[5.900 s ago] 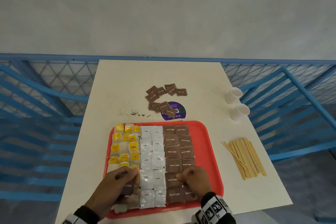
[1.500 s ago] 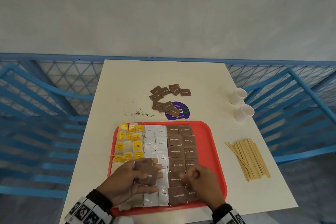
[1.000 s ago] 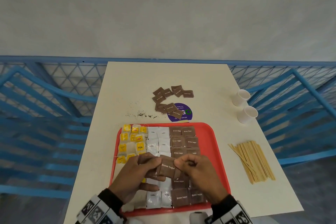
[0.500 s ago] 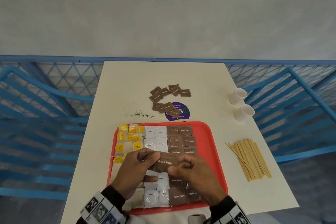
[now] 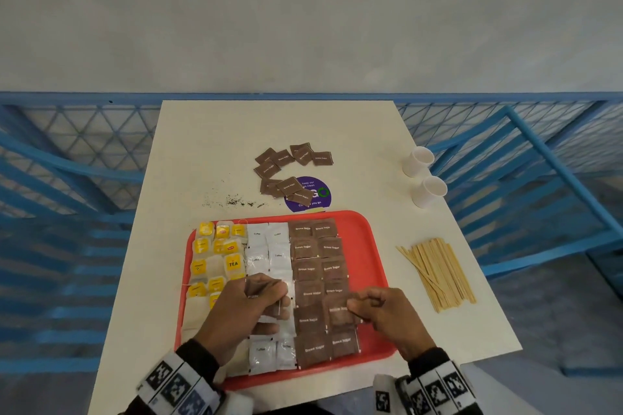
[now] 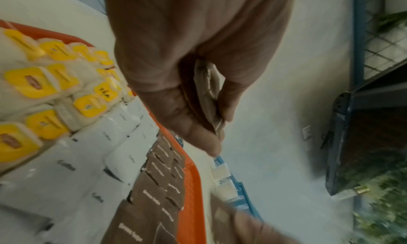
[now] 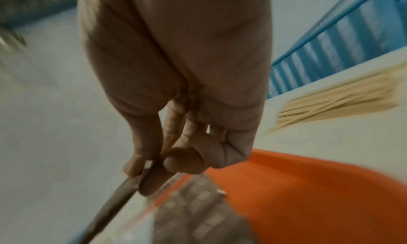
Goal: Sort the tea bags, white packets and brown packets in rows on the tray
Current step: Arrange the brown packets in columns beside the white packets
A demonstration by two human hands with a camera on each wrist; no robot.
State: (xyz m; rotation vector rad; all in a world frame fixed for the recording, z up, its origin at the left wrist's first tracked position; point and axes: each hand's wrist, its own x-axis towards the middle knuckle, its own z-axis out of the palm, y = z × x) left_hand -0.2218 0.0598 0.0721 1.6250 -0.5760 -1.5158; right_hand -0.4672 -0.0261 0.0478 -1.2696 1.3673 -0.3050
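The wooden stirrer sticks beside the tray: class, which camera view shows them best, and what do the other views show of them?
The head view: the wooden stirrer sticks lie sharp and whole as a bundle on the table, right of the red tray. The right wrist view shows them only as a blurred, partial bundle. The left wrist view does not show them.

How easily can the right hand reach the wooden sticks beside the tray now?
Probably not at once: the right hand pinches a brown packet over the tray. The wooden sticks lie uncovered to its right, with nothing between.
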